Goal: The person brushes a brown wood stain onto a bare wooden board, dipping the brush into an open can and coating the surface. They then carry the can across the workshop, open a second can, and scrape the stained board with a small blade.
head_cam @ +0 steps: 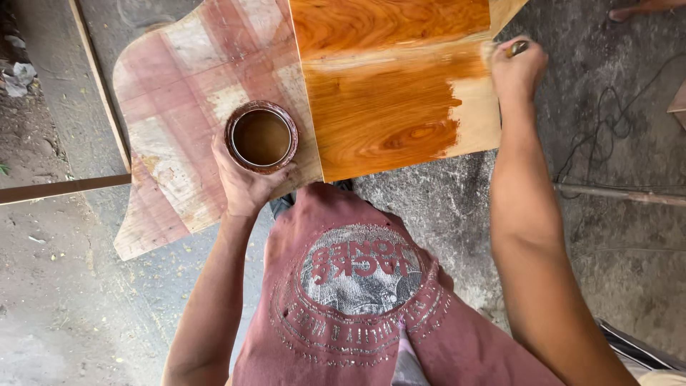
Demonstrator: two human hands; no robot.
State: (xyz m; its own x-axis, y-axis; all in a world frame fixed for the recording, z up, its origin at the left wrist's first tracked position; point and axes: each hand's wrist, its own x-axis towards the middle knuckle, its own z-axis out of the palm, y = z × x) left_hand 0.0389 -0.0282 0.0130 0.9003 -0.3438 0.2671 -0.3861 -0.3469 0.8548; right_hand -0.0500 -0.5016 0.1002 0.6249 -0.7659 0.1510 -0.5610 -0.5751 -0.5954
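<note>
**Stain going onto a wooden panel**

Over the glossy orange-stained wooden panel [389,93], the right hand [516,70] is clenched around a small applicator [516,48], too hidden to identify, at the panel's right edge beside its bare pale patch. Left of the panel, the left hand [246,182] grasps a round rust-brown tin of dark liquid [261,136], held level and close. Beneath lies a reddish, patchy plywood board [179,121]; right of the panel, a cable [614,121] trails on concrete floor [629,271].

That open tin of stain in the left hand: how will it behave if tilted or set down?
The tin is open and holds brown liquid, so tilting would likely spill it. Its stained rim may be slippery. The left hand cups it from below, probably steadily.
</note>
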